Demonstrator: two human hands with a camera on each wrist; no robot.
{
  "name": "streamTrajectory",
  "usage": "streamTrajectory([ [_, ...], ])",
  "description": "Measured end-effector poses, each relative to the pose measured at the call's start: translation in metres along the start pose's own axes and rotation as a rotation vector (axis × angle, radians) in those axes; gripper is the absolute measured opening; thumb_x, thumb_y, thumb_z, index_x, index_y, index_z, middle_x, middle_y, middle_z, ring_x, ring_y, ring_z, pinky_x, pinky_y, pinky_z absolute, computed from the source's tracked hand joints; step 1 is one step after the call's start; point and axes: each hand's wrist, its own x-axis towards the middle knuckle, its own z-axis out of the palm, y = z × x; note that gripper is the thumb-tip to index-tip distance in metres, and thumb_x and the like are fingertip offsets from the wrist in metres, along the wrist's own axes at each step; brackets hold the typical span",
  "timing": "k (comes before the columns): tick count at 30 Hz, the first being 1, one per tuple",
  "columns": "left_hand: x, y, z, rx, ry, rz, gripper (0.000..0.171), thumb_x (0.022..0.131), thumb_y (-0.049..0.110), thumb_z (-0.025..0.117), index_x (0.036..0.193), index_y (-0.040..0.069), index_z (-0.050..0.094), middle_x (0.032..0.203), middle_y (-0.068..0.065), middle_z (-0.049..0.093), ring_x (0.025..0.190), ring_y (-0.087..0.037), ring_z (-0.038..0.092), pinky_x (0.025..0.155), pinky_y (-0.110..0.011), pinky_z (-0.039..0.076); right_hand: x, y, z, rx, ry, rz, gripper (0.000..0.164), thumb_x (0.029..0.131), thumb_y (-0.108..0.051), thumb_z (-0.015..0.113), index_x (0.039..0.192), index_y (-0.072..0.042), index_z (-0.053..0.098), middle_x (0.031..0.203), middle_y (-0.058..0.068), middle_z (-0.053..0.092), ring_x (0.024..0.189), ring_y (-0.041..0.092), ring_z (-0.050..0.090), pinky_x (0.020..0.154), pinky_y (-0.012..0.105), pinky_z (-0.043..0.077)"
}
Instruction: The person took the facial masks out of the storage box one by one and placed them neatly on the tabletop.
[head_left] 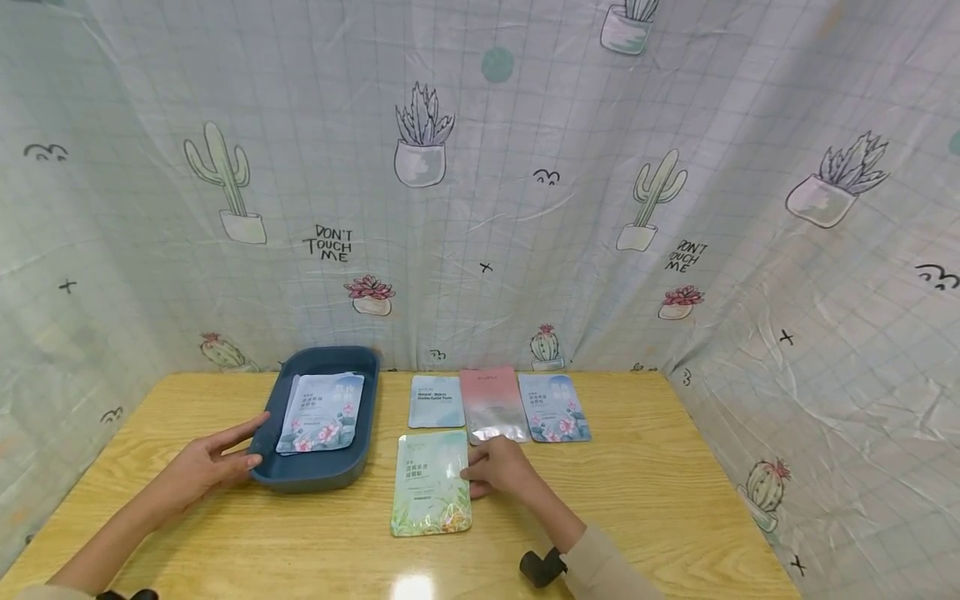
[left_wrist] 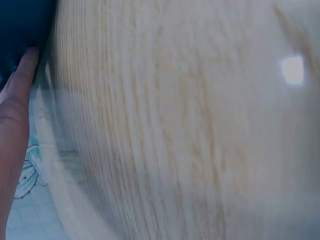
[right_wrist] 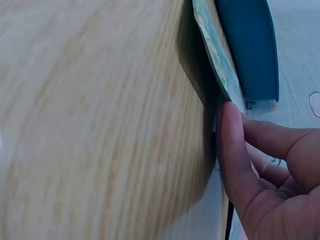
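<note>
My right hand (head_left: 504, 468) pinches the right edge of a white-and-green sachet (head_left: 431, 483), printed with leaves. In the right wrist view, thumb and finger meet at the sachet's edge (right_wrist: 215, 47), and a shadow lies on the table beneath it. My left hand (head_left: 206, 471) touches the left side of a dark blue tray (head_left: 330, 481), its fingers fairly straight. The left wrist view shows a finger (left_wrist: 25, 75) against the tray wall. Inside the tray lie blue-and-white flowered sachets (head_left: 322, 412), one over another.
Behind the green sachet, a row holds a small light-blue packet (head_left: 437, 402), a pink-and-silver sachet (head_left: 491, 400) and a blue flowered sachet (head_left: 555, 408). They lie on a wooden table (head_left: 637, 500). A cactus-print curtain (head_left: 487, 208) hangs along the back and sides.
</note>
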Motion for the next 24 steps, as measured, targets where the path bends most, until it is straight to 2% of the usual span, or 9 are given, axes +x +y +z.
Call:
streamTrajectory([
  [2,0.001,0.001,0.000,0.004,0.007,-0.008,0.073,0.103,0.017,0.062,0.163,0.007,0.021,0.165,-0.027,0.011,0.116,0.002,0.060,0.090,-0.031,0.058,0.000,0.000,0.002,0.013,0.012,0.003,0.005,0.086,0.002,0.078,0.086,0.005,0.074,0.072,0.008,0.070,0.058,0.023,0.072,0.055,0.032,0.061],
  [9,0.001,0.000,-0.001,0.010,0.000,0.001,0.073,0.103,0.017,0.062,0.163,0.006,0.021,0.164,-0.031,0.007,0.116,0.004,0.059,0.090,-0.030,0.058,0.001,0.002,0.009,0.059,0.071,0.030,0.011,0.082,0.003,0.081,0.084,0.006,0.071,0.076,0.009,0.069,0.058,0.022,0.072,0.055,0.031,0.060],
  [17,0.000,0.004,0.000,0.009,0.005,-0.012,0.074,0.103,0.017,0.062,0.163,0.006,0.020,0.164,-0.032,0.006,0.115,0.004,0.060,0.088,-0.030,0.059,-0.001,-0.002,0.011,-0.002,0.106,0.039,0.014,0.083,0.000,0.082,0.081,0.003,0.068,0.074,0.007,0.067,0.057,0.019,0.071,0.054,0.028,0.059],
  [21,-0.001,0.005,0.000,-0.001,-0.001,-0.012,0.074,0.103,0.017,0.062,0.163,0.006,0.019,0.164,-0.032,0.005,0.114,0.002,0.061,0.088,-0.030,0.059,-0.003,-0.004,0.006,-0.055,0.100,0.013,0.013,0.085,-0.006,0.081,0.081,0.001,0.071,0.070,0.007,0.069,0.058,0.019,0.071,0.055,0.028,0.059],
  [24,-0.001,0.004,0.000,0.001,-0.002,-0.007,0.074,0.103,0.017,0.062,0.163,0.005,0.019,0.164,-0.033,0.005,0.115,0.002,0.061,0.088,-0.030,0.059,-0.003,-0.005,0.000,-0.071,0.068,-0.032,0.011,0.090,-0.008,0.077,0.087,0.003,0.074,0.072,0.008,0.072,0.062,0.021,0.072,0.058,0.031,0.060],
])
